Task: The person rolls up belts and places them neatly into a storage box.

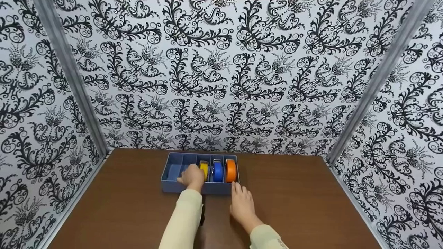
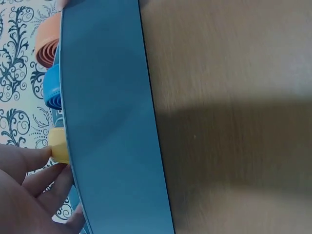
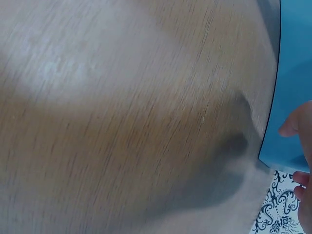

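A blue-grey divided box (image 1: 216, 188) stands at the back of the table. Three rolled belts sit upright in its compartments: yellow (image 1: 204, 169), blue (image 1: 217, 171) and orange (image 1: 231, 171), with metal buckles on top. My left hand (image 1: 192, 176) reaches over the front wall and pinches the yellow rolled belt (image 2: 59, 145) between thumb and fingers, as the left wrist view shows. At the box's front right corner, my right hand (image 1: 242, 202) touches the wall with its fingers stretched out. In the right wrist view its thumb (image 3: 291, 124) lies before the box's front wall (image 3: 292, 73).
The brown wooden table (image 1: 287, 197) extends around the box on both sides and in front. Behind the box rises a patterned wall (image 1: 214, 86), with grey metal posts (image 1: 373, 79) at the corners. Left of my left hand, a box compartment (image 1: 173, 171) holds nothing visible.
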The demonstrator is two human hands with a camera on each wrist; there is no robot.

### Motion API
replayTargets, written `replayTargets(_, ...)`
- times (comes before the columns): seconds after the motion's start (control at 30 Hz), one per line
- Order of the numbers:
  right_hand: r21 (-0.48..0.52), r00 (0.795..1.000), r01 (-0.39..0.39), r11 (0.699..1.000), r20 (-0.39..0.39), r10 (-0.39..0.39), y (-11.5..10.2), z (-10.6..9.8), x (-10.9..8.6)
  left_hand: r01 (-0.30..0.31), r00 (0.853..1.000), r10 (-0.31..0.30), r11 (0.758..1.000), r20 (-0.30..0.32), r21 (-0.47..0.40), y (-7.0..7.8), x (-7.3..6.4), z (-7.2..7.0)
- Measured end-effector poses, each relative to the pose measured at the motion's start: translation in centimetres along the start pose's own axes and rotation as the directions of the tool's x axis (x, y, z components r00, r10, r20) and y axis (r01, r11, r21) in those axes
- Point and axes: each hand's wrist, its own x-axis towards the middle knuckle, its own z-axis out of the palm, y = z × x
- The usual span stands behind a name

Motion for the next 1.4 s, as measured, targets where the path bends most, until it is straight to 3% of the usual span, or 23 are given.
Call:
replayTargets(0.27,-0.015,0.999,0.034,0.999,-0.03,-0.035,0.3,0.1,0.0,-0.024,1.0,0.024,0.999,-0.011,0.037,-0.4,0.4,-0.3)
replayTargets(0.47,-0.048,0.997,0.065,0.997,-0.038,-0.067,1.0,0.0,0.2,-0.064,0.998,0.066,0.992,-0.009,0.105,-0.2,0.6,-1.5)
replayTargets(0.73,-0.051,0.992,0.128,0.99,-0.005,-0.129,1.7,-0.9,0.5,-0.174,0.984,0.177,0.977,-0.013,0.126,-0.1,-0.6,-2.9)
replayTargets(1.0,0.013,0.989,0.145,0.989,0.021,-0.145,2.0,-2.0,0.0,-0.327,0.938,0.341,0.931,-0.062,0.163,0.0,-2.9,-1.9)
replayTargets(1.2,0.048,0.979,0.198,0.979,0.049,-0.2,3.1,-2.5,-0.3,-0.415,0.903,0.429,0.888,-0.031,0.198,0.0,-4.0,-1.7)
replayTargets(1.3,0.095,0.969,0.233,0.968,0.056,-0.239,4.1,-3.1,-0.6,-0.469,0.875,0.483,0.857,-0.018,0.215,-0.2,-4.7,-1.7)
replayTargets(1.4,0.132,0.961,0.264,0.955,0.047,-0.272,5.4,-3.7,-1.4,-0.534,0.833,0.553,0.812,-0.02,0.237,-0.4,-5.7,-1.8)
